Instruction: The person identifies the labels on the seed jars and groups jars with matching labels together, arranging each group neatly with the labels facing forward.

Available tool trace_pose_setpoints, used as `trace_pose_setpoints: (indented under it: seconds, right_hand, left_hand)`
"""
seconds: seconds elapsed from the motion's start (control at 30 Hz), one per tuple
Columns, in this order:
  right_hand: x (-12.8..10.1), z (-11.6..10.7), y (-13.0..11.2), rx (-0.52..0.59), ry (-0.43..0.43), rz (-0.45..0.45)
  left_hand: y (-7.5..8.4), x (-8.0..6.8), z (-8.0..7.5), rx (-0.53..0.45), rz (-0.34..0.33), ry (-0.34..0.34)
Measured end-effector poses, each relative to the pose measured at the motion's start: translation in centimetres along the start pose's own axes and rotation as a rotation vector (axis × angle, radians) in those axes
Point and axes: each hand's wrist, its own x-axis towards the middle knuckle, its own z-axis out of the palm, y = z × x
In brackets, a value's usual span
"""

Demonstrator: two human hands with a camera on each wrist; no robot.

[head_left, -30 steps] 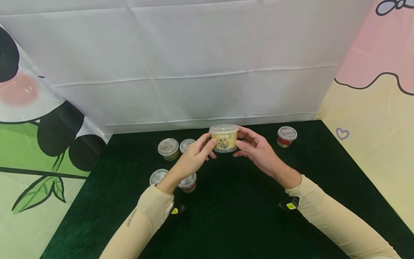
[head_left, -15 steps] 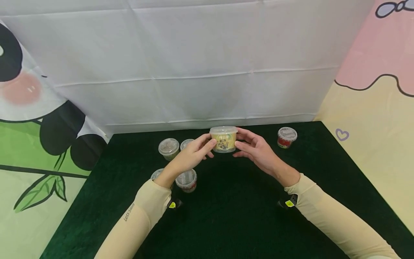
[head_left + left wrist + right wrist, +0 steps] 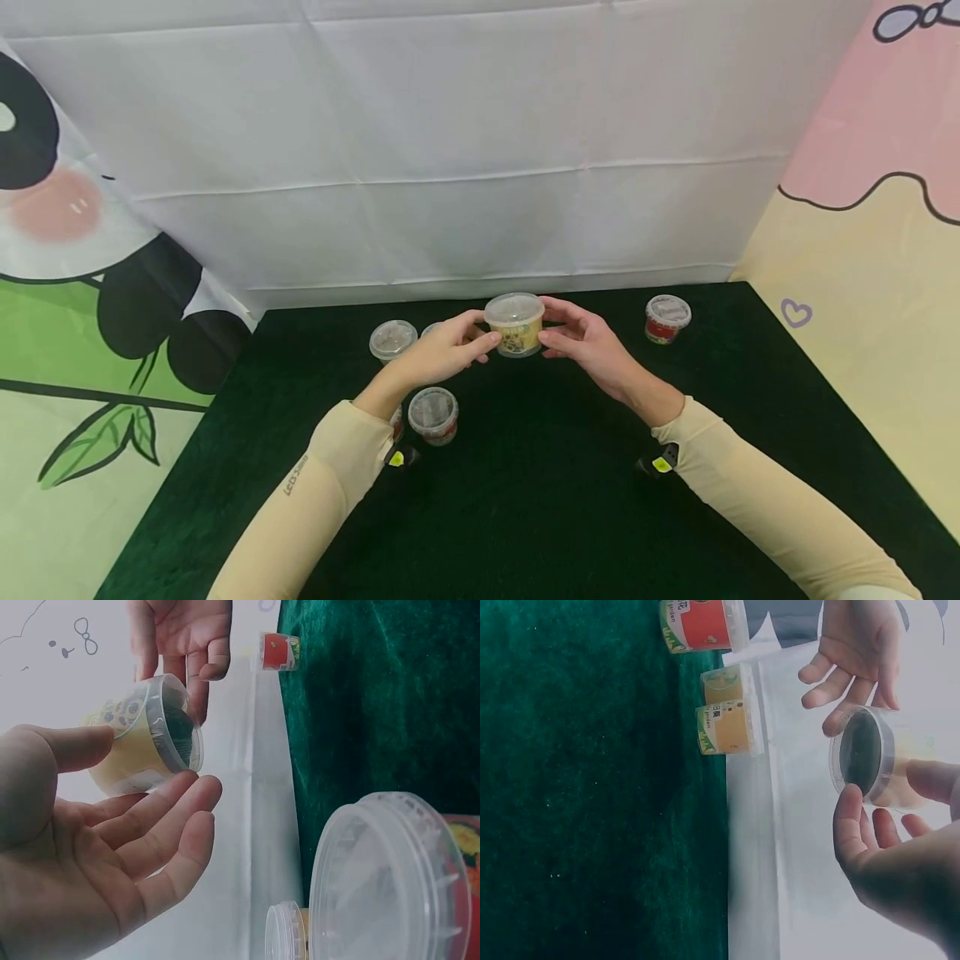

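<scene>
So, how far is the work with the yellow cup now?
In hand: the left hand and right hand together hold the yellow cup, lid on, above the green cloth. Four lidded cups sit at left, a red cup alone at right. Nothing shows which are done.

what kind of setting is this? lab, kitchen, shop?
Likely a staged recording setup, not a kitchen or shop. A dark green velvety cloth covers the table, white and cartoon-print fabric backdrops wall it in, and only small lidded tubs are laid out; both hands hold the yellow tub.
</scene>
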Motion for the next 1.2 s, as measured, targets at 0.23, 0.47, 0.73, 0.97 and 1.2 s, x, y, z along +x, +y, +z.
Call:
trace_pose_setpoints:
  seconds: [0.23,0.47,0.73,0.97,1.2]
  right_hand:
    - [0.3,0.0,0.4,0.015,-0.045,0.051]
    - [0.6,0.5,1.1,-0.007,-0.07,0.178]
    - [0.8,1.2,2.7,-0.032,-0.074,0.233]
    - [1.2,2.1,4.1,-0.032,-0.09,0.27]
    - [2.0,3.2,5.0,-0.014,-0.057,0.294]
  left_hand:
    - [-0.6,0.5,-0.1,0.048,-0.035,0.015]
    - [-2.1,1.1,-0.4,0.082,-0.063,-0.008]
    - [-3.3,1.2,-0.1,0.147,-0.077,-0.072]
    - [-3.4,1.4,0.0,0.242,-0.149,-0.141]
    - [-3.5,1.7,-0.1,0.242,-0.233,-0.167]
